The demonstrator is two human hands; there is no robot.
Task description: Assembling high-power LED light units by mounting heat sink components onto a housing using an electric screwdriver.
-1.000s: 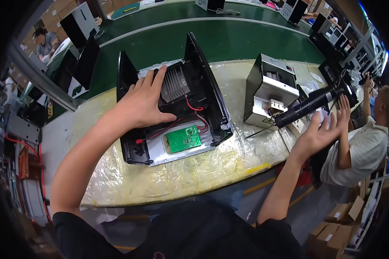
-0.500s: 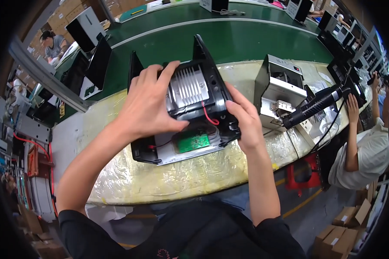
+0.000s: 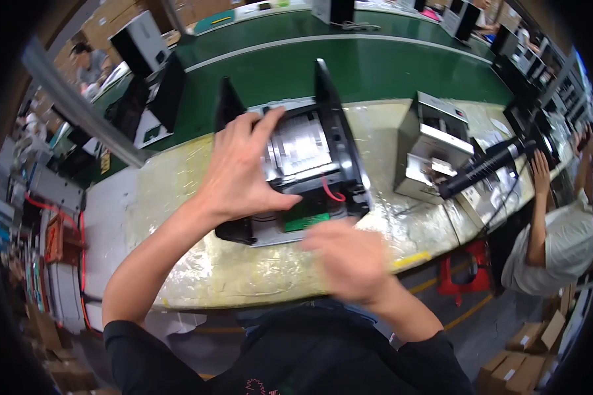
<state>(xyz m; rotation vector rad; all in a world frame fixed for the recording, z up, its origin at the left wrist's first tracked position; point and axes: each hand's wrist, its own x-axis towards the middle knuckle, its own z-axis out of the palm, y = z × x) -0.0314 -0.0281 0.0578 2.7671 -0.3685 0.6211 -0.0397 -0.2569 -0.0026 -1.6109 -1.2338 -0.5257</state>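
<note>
A black device housing (image 3: 349,155) with two upright side panels lies on the plastic-covered table. In its middle sits a silver finned heat sink (image 3: 300,141), with a red wire (image 3: 333,191) looped beside it. My left hand (image 3: 240,164) spans the black part that carries the heat sink, fingers over its far edge and thumb at its near edge. Below the thumb a green circuit board (image 3: 306,222) shows inside the housing. My right hand (image 3: 352,257) is off the housing's right side, just in front of its near edge; motion blurs its fingers.
On the right stand an open metal case (image 3: 435,141) and a black cylindrical tool (image 3: 487,168) with a cable. A co-worker's hand (image 3: 540,172) rests at the table's right end. Beyond runs a green conveyor belt (image 3: 402,62); a metal post (image 3: 85,108) rises at left.
My right hand has let go of the housing's right side and moved down and toward me. My left hand keeps its hold. The whole view has shifted slightly.
</note>
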